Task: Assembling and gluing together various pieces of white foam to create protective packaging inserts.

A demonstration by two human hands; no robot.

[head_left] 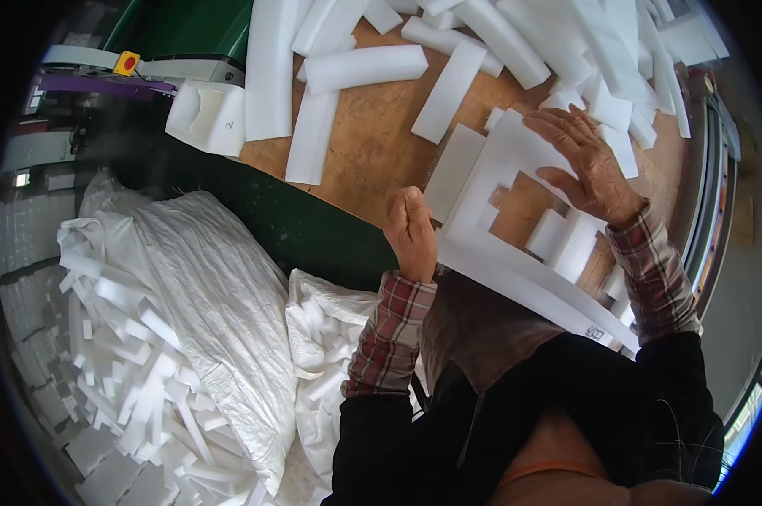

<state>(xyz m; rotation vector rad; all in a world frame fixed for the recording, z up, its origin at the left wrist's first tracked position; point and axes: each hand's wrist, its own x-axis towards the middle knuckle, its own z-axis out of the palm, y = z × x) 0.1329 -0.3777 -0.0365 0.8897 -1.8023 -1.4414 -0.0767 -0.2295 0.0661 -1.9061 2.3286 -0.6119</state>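
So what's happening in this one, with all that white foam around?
A person in plaid sleeves is working at a wooden table on a white foam sheet with cut-out openings. The right hand lies flat on top of the sheet, fingers spread, while the left hand grips its near edge. Loose white foam strips are scattered over the far part of the table. To the person's left, large white sacks stand open, one heaped with foam offcuts.
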